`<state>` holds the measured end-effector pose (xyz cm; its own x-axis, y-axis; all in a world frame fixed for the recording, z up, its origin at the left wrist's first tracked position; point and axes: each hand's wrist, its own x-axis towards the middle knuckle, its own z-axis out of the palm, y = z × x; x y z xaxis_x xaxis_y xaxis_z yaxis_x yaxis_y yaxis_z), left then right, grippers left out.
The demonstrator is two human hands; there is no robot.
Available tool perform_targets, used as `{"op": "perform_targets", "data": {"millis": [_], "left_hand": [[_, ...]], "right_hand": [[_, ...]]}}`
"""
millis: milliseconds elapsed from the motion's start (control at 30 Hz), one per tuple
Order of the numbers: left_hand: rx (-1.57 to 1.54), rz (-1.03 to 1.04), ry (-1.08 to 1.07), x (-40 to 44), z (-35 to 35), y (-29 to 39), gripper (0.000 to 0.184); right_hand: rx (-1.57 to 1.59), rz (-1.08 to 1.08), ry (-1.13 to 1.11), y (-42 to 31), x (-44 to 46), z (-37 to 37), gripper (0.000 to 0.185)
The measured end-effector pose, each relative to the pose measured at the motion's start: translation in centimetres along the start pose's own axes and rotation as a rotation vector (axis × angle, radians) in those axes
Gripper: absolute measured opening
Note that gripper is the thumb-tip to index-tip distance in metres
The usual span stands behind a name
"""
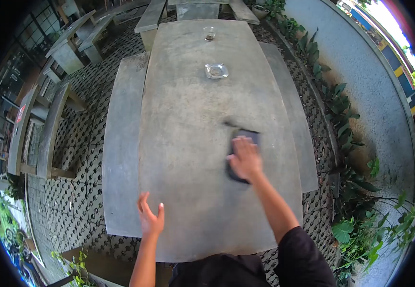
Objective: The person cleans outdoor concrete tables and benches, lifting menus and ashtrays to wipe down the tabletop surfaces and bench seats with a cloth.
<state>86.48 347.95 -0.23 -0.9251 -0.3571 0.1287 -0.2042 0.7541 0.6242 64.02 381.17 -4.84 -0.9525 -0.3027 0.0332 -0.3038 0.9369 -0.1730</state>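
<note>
My right hand presses a dark cloth against the grey concrete table, right of the middle. Its fingers lie close together over the cloth, with the thumb out to the side. Parts of the cloth are blurred, and a dark smear shows just beyond it. Over the table's near left edge hovers my left hand, open and holding nothing, its fingers apart. Farther up the tabletop sits a clear glass ashtray. Behind that stands a clear glass with something dark at its bottom.
Concrete benches flank the table, one on the left and another on the right. More concrete tables and benches stand at the far left. Plants grow along a pale wall on the right. Perforated paving blocks cover the ground.
</note>
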Motion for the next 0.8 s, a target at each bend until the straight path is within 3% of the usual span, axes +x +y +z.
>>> {"op": "perform_targets", "data": {"millis": [100,133,200,300,467,533,567,600,700,767,800], "left_hand": [[0.246,-0.094,0.088,3.8,2.1,-2.6,0.064],[0.226,-0.269,0.069,4.6,2.9,-3.4,0.065],[0.260,-0.522,-0.013,5.6,3.1,-2.6,0.061],[0.223,-0.432,0.086,5.2,3.8,-3.8,0.050],[0.232,-0.442,0.118,4.9,3.6,-3.7,0.041],[0.110,-0.287,0.310,4.3,4.1,-4.8,0.037],[0.088,-0.314,0.374,4.0,4.1,-4.7,0.029],[0.134,-0.339,0.424,3.4,4.1,-5.9,0.027],[0.193,-0.336,0.512,3.3,4.0,-6.4,0.025],[0.025,-0.455,0.469,3.4,4.2,-6.1,0.025],[0.078,-0.466,0.415,3.0,4.3,-7.0,0.024]], "right_hand": [[-0.049,0.416,0.125,11.6,-3.8,-1.8,0.069],[-0.031,0.542,0.133,13.5,-5.2,-2.3,0.071],[-0.072,0.755,0.115,14.2,-6.4,-2.1,0.072],[-0.136,0.835,0.097,8.7,-3.4,-1.0,0.076],[0.139,-0.051,-0.012,-15.2,3.0,2.5,0.072],[0.354,-0.444,-0.129,-24.6,3.1,2.8,0.069],[0.372,-0.660,-0.288,-28.3,3.3,2.8,0.065],[0.311,-0.890,-0.177,-31.3,2.1,7.3,0.064],[0.402,-1.003,-0.319,-30.2,3.6,5.7,0.060],[0.322,-0.862,-0.207,-25.3,6.0,3.2,0.061],[0.298,-0.656,-0.330,-22.1,7.6,0.5,0.064]]}}
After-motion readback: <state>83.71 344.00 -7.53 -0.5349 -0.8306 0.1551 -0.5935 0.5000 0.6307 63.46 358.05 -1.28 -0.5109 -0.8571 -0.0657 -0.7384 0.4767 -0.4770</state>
